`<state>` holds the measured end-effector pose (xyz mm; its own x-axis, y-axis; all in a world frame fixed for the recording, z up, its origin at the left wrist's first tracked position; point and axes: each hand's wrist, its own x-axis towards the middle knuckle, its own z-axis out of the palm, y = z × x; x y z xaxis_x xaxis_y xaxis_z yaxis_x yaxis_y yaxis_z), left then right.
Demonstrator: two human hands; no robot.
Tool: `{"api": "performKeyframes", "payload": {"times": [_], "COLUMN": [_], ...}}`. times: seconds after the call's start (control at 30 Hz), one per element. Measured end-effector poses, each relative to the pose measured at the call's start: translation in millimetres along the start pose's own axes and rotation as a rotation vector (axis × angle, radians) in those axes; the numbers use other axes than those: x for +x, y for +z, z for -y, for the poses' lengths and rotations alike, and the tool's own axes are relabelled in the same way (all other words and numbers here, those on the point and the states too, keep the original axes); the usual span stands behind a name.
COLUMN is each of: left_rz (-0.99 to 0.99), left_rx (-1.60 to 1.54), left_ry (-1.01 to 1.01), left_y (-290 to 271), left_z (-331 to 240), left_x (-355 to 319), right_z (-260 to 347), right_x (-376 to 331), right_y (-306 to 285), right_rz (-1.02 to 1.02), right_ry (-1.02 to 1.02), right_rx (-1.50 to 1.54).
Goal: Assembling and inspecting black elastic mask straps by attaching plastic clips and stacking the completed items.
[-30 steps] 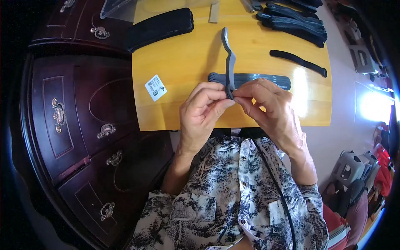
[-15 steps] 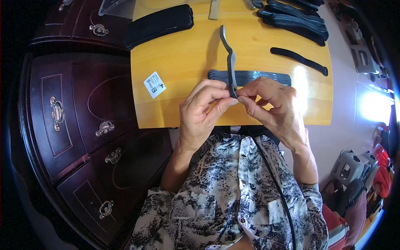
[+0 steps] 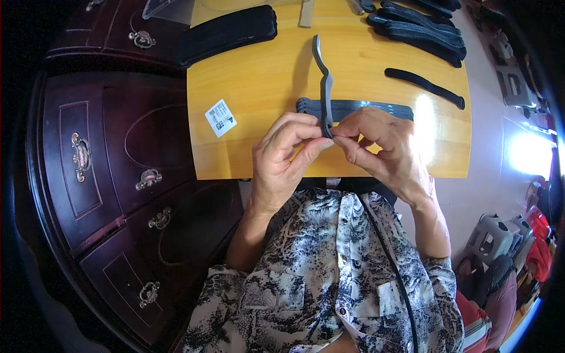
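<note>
Both hands, left hand [image 3: 288, 154] and right hand [image 3: 382, 146], pinch the near end of a curved grey plastic strip [image 3: 323, 82]; its long axis runs straight away over the yellow wooden table [image 3: 259, 76]; neither hand nearer.

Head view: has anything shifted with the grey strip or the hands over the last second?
Very little. Both hands, left hand and right hand, still pinch the near end of the curved grey strip, which stands up over the yellow table as before. The flat grey stack, white label and black pieces stayed put.
</note>
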<state>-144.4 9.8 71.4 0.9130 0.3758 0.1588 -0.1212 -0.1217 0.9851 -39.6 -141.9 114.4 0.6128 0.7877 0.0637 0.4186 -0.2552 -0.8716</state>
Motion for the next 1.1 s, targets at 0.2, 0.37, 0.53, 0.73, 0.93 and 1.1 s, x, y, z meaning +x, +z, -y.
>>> {"api": "performKeyframes", "payload": {"times": [0.2, 0.37, 0.53, 0.73, 0.93, 1.1], "left_rz": [0.008, 0.002, 0.022, -0.026, -0.063, -0.048], "left_rx": [-0.032, 0.001, 0.032, -0.247, -0.392, -0.452], "left_ry": [-0.026, -0.005, 0.066, -0.074, -0.172, -0.141], "left_y": [-2, -1, -2, 3, 0, 2], "left_z": [0, -2, 4, 2, 6, 4], "left_x": [0, 1, 2, -3, -5, -8], "right_z": [-6, -1, -2, -5, -9, -20], "right_x": [2, 5, 9, 13, 19, 31], "right_y": [3, 3, 10, 20, 34, 32], "right_rz": [-0.037, -0.045, -0.099, -0.088, -0.148, -0.176], "right_ry": [-0.078, -0.094, -0.069, -0.046, 0.028, 0.246], "right_rx": [0.052, 0.012, 0.041, 0.058, 0.134, 0.606]}}
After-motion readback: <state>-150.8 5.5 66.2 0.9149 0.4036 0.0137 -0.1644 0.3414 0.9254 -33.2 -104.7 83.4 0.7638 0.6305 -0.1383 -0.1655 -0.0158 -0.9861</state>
